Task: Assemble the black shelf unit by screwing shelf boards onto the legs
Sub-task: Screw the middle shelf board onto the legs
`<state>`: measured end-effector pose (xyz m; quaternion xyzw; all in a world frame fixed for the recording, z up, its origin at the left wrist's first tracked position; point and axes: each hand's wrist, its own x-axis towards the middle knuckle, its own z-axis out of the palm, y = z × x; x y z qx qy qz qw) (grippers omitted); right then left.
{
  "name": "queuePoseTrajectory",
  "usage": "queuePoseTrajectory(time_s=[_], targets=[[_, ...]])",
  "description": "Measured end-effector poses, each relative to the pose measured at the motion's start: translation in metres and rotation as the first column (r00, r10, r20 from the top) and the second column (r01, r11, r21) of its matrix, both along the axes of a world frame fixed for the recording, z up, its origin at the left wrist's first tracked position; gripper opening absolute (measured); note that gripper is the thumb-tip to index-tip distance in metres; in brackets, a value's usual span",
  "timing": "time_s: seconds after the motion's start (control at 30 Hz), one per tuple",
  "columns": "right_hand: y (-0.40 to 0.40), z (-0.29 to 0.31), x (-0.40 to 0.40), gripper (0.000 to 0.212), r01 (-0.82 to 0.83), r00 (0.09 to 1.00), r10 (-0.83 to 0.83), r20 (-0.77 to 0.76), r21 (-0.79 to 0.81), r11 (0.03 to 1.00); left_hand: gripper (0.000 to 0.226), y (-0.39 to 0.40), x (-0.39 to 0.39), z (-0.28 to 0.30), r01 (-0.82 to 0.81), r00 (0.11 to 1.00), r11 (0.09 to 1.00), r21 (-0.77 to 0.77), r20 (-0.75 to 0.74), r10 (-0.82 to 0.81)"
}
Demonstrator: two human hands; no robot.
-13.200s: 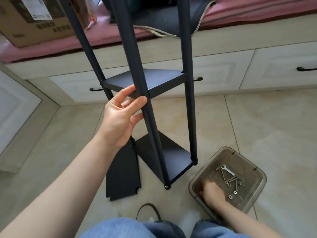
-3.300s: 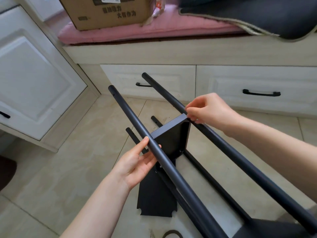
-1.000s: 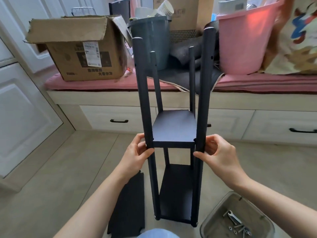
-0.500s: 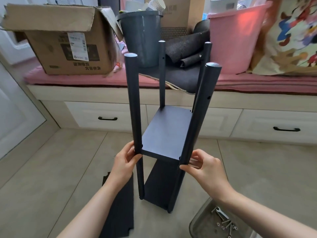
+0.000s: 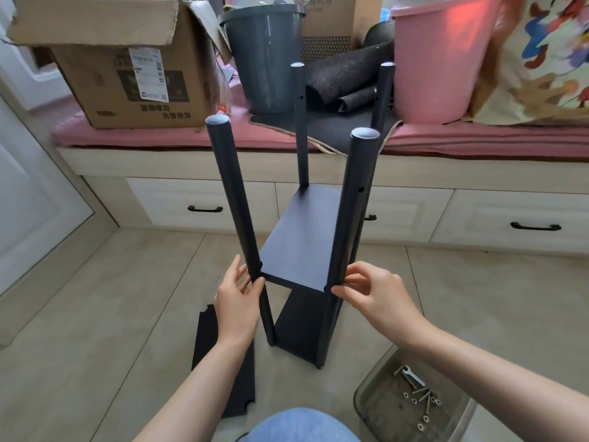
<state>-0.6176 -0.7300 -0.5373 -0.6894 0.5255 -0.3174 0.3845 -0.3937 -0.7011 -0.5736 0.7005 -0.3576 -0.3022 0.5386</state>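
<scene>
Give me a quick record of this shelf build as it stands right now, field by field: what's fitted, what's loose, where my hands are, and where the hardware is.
shelf unit: upright on the floor, four legs
boards fitted: two, middle shelf board and bottom board
loose board: flat on the floor, left of the unit
left hand: holds the near left leg at the middle board
right hand: pinches the near right leg at the same level
hardware: screws, nuts and small wrench in the clear tray, lower right

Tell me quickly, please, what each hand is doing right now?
Left hand: grips the near left leg at the middle shelf board.
Right hand: fingers curled round the near right leg at the same board.
</scene>
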Motion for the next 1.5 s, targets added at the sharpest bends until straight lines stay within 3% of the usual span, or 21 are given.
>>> queuePoseTrajectory(time_s=[0.1, 0.2, 0.37, 0.47, 0.53, 0.63, 0.7, 0.83, 1.0, 1.23, 1.5], targets=[[0.001, 0.014, -0.002, 0.025, -0.001, 1.0, 0.001, 0.017, -0.046, 0.999, 0.033, 0.013, -0.015, 0.009, -0.154, 0.983, 0.988, -0.034, 0.092, 0.156], [0.004, 0.034, -0.002, 0.032, -0.075, 0.994, 0.081, 0.078, -0.073, 0.994, 0.017, 0.024, -0.03, 0.012, -0.022, 0.997, 1.0, -0.007, 0.072, 0.022], [0.0, 0.065, 0.005, 0.03, -0.113, 0.985, 0.126, 0.116, -0.114, 0.987, 0.051, 0.019, -0.045, 0.006, 0.401, 0.906, 0.902, 0.159, 0.073, -0.416], [-0.003, 0.072, 0.005, 0.022, -0.129, 0.986, 0.142, 0.086, -0.139, 0.982, 0.064, 0.011, -0.049, 0.003, 0.493, 0.847, 0.846, 0.202, 0.112, -0.52], [-0.002, 0.071, 0.002, 0.024, -0.133, 0.987, 0.144, 0.076, -0.127, 0.983, 0.066, 0.008, -0.049, 0.0, 0.531, 0.834, 0.827, 0.184, 0.056, -0.549], [0.0, 0.07, -0.002, 0.028, -0.134, 0.986, 0.144, 0.089, -0.109, 0.985, 0.059, 0.005, -0.054, -0.005, 0.549, 0.828, 0.833, 0.063, -0.176, -0.532], [0.001, 0.07, -0.003, 0.031, -0.146, 0.984, 0.156, 0.084, -0.113, 0.983, 0.056, 0.005, -0.057, -0.011, 0.526, 0.831, 0.851, 0.006, -0.221, -0.511], [0.001, 0.069, -0.005, 0.03, -0.144, 0.986, 0.152, 0.071, -0.105, 0.984, 0.062, 0.001, -0.061, -0.022, 0.519, 0.835, 0.855, -0.023, -0.201, -0.512], [0.0, 0.07, -0.004, 0.027, -0.147, 0.986, 0.154, 0.057, -0.102, 0.984, 0.069, -0.003, -0.064, -0.034, 0.496, 0.867, 0.868, -0.002, -0.059, -0.496], [-0.008, 0.071, -0.004, 0.027, -0.098, 0.991, 0.108, 0.079, -0.114, 0.989, 0.062, -0.005, -0.074, -0.046, 0.406, 0.913, 0.908, -0.105, 0.009, -0.407], [-0.012, 0.035, -0.061, 0.022, 0.1, 0.993, -0.096, 0.071, -0.056, 0.993, 0.059, -0.012, -0.112, -0.045, 0.322, 0.947, 0.936, -0.142, 0.062, -0.316]])
